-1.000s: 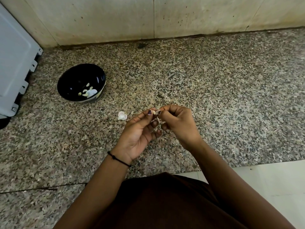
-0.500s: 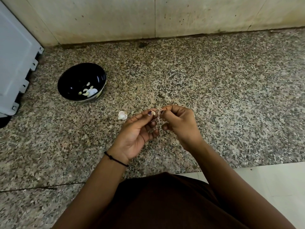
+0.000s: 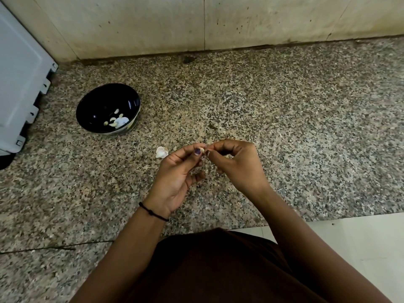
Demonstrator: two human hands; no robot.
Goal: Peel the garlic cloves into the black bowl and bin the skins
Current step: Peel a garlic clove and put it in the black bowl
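My left hand (image 3: 178,171) and my right hand (image 3: 237,164) meet fingertip to fingertip over the granite counter. Between them is a small pale garlic clove (image 3: 202,149), pinched by my left thumb and fingers, with my right fingertips nipping at its skin. The clove is mostly hidden by the fingers. To the far left stands the black bowl (image 3: 87,119), holding several peeled cloves (image 3: 115,122). A loose whitish garlic piece (image 3: 161,152) lies on the counter just left of my left hand.
The speckled granite counter (image 3: 295,127) ends at a stained tiled wall (image 3: 196,25) behind. A white appliance (image 3: 19,84) stands at the far left beside the bowl. White floor tile (image 3: 360,248) shows at the lower right past the counter edge.
Both hands stay together on the clove, shifting very slightly; the fingers work at the skin. Bowl and loose garlic piece have not moved.
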